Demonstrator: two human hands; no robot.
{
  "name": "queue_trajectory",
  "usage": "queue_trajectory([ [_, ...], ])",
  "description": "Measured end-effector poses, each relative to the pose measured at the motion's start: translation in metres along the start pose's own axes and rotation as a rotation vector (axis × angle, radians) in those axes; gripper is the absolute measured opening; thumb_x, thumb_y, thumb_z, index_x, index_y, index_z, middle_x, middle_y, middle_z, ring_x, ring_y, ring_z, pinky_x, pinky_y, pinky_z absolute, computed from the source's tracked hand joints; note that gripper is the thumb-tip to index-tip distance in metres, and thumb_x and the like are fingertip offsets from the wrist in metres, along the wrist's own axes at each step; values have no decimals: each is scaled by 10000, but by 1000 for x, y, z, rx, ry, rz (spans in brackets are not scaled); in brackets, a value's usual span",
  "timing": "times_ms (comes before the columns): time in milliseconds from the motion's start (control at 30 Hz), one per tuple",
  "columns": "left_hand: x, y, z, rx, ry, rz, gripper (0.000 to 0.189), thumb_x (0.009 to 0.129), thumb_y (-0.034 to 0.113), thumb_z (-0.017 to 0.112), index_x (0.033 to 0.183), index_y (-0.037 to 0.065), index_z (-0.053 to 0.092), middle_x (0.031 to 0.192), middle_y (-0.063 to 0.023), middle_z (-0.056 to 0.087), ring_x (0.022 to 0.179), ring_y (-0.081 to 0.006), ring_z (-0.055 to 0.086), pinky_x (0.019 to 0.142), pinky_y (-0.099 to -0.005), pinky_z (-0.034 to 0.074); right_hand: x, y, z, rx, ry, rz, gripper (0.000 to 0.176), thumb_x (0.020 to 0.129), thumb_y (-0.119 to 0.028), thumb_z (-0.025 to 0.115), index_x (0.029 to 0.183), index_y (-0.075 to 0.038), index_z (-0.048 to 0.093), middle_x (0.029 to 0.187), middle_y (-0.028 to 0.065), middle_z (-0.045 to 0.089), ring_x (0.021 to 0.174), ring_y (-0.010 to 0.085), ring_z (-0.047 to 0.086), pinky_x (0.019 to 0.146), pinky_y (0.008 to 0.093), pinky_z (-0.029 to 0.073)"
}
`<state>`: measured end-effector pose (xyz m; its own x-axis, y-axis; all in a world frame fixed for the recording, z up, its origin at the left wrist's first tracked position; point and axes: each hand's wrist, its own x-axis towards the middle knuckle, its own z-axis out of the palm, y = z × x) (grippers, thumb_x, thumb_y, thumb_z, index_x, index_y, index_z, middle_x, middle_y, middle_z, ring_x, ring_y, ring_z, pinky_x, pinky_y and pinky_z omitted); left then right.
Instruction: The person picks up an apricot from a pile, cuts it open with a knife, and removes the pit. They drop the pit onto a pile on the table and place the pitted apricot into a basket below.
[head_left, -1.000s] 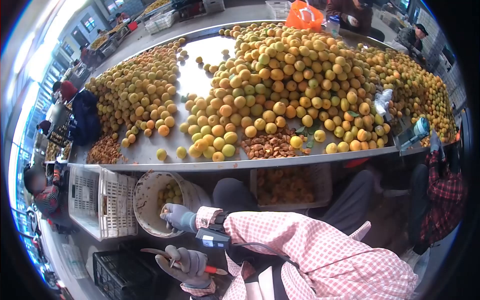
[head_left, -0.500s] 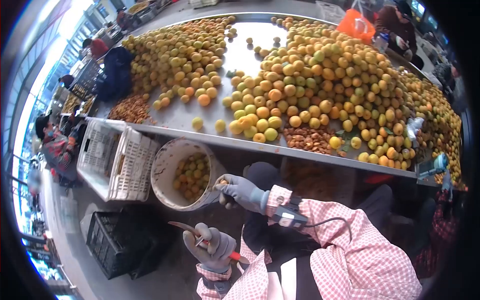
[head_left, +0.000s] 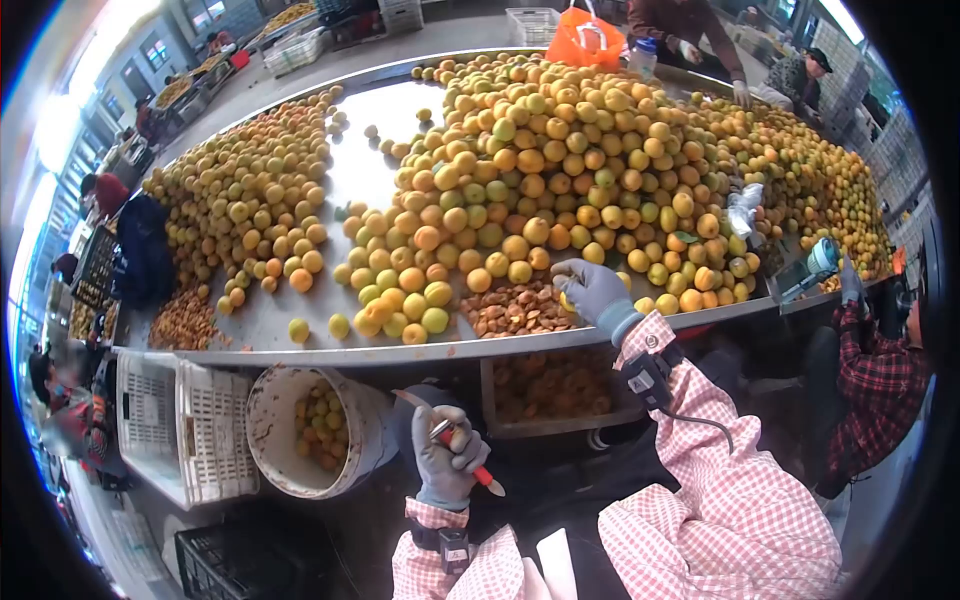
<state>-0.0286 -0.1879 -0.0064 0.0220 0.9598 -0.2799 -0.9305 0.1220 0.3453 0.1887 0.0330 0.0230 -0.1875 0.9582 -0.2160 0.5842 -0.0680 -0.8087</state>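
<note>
My gloved left hand (head_left: 446, 456) is wrapped round a red-handled knife (head_left: 482, 475); its curved blade points up and left, and a pale tip sticks out at the lower end. My gloved right hand (head_left: 597, 296) reaches over the table's near edge with its fingers apart. Beside its fingertips lies a heap of brown fruit pits (head_left: 520, 311). A yellow patch shows by the thumb, perhaps a fruit. Behind the hand rises a large pile of yellow-orange apricots (head_left: 560, 150).
A white bucket (head_left: 262, 430) with apricots stands below the metal table (head_left: 270, 338), beside white crates (head_left: 212, 425). A box of brown pieces (head_left: 550, 388) sits under the table edge. A black crate (head_left: 200, 565) is at lower left. Co-workers sit around the table.
My right hand has moved from beside the bucket up to the pit heap; the small brown piece it held no longer shows. My left hand still grips the knife. The view has shifted right.
</note>
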Motion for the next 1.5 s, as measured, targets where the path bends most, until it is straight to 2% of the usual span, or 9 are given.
queue_trajectory([
  [300, 51, -35, -1, 239, 158, -221, 430, 1000, 437, 401, 971, 52, 590, 595, -4, 460, 414, -84, 356, 407, -232, 322, 107, 13, 8, -396, 269, -440, 555, 799, -246, 667, 1320, -147, 503, 1248, 128, 558, 1083, 315, 571, 896, 406, 472],
  [467, 58, -40, 3, 346, 179, -215, 399, 1005, 399, 417, 969, 37, 580, 600, -7, 471, 423, -76, 370, 411, -222, 329, 126, 9, 19, -667, 9, -245, 499, 826, -288, 652, 1269, -103, 516, 1213, 113, 570, 1019, 292, 601, 840, 417, 490],
  [633, 62, -39, 16, 548, 183, -72, 357, 1001, 369, 455, 975, 36, 583, 573, -12, 501, 422, -66, 410, 390, -203, 327, 62, 37, -7, 1381, -521, 149, 456, 983, -423, 442, 1127, -8, 561, 1002, 154, 653, 698, 196, 647, 582, 254, 535],
  [800, 94, -52, 35, 1069, 272, 88, 254, 927, 286, 617, 849, 45, 604, 594, 8, 513, 524, -53, 474, 462, -241, 374, -53, 53, -12, 1411, -576, 308, 490, 962, -376, 500, 1298, -23, 453, 1160, 137, 597, 828, 196, 635, 579, 232, 516],
  [900, 84, -67, 62, 1901, 154, 422, 284, 829, 345, 696, 832, 80, 594, 653, -90, 591, 558, -241, 593, 517, -354, 454, -101, 61, -10, 1189, -595, 166, 637, 903, -329, 637, 1400, -60, 344, 1237, 96, 557, 861, 141, 620, 628, 210, 498],
  [1033, 66, -100, 64, 2380, -56, 359, 302, 804, 383, 658, 912, 131, 535, 792, -86, 611, 660, -290, 645, 535, -402, 491, -131, 72, 14, 1025, -299, 149, 319, 913, -177, 615, 1198, -43, 569, 1011, 36, 648, 844, 85, 597, 737, 210, 482],
  [1233, 47, -103, 50, 2025, -362, 320, 345, 822, 180, 665, 1130, 121, 521, 908, -98, 652, 698, -241, 669, 589, -363, 532, -160, 91, 22, 846, -189, 191, 112, 904, -131, 608, 951, -33, 637, 905, 40, 658, 825, 97, 606, 746, 227, 488],
  [1367, 30, -107, 43, 826, -117, -790, 492, 899, 219, 662, 1305, 114, 405, 827, -5, 590, 597, -52, 560, 500, -208, 451, -154, 104, 11, 1060, 9, 210, 92, 897, -155, 640, 887, -66, 657, 802, -23, 609, 724, 38, 540, 656, 193, 460],
  [1500, 22, -113, 41, 1035, -123, -665, 343, 909, 203, 654, 1210, 96, 528, 833, 0, 582, 681, -39, 520, 595, -202, 443, -155, 115, 0, 1067, -217, 120, 178, 916, -215, 637, 1037, -86, 614, 882, -38, 595, 791, 31, 539, 687, 191, 472],
])
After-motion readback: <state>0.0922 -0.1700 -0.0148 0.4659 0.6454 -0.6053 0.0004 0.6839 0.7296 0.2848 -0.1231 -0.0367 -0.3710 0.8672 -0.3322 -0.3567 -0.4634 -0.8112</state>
